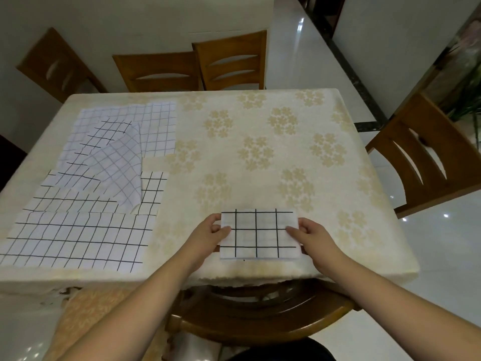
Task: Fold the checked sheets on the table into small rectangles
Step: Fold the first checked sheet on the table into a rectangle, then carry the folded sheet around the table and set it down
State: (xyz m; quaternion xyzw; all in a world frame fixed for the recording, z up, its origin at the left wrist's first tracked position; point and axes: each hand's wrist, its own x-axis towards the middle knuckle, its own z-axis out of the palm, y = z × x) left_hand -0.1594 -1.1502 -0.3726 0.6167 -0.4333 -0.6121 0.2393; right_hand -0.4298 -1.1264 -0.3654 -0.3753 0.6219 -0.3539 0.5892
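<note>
A folded checked sheet (pixel 259 234), white with black grid lines, lies as a small rectangle near the table's front edge. My left hand (pixel 210 233) grips its left edge, thumb on top. My right hand (pixel 311 237) grips its right edge the same way. Several unfolded checked sheets (pixel 86 194) lie overlapping on the left half of the table. The nearest one (pixel 78 241) lies flat, and one in the middle of the pile (pixel 118 165) has a corner curled up.
The table (pixel 260 152) wears a cream cloth with pale flower prints. Wooden chairs stand at the far side (pixel 161 71), at the right (pixel 426 157) and under the front edge (pixel 260 316). Glossy white floor surrounds the table.
</note>
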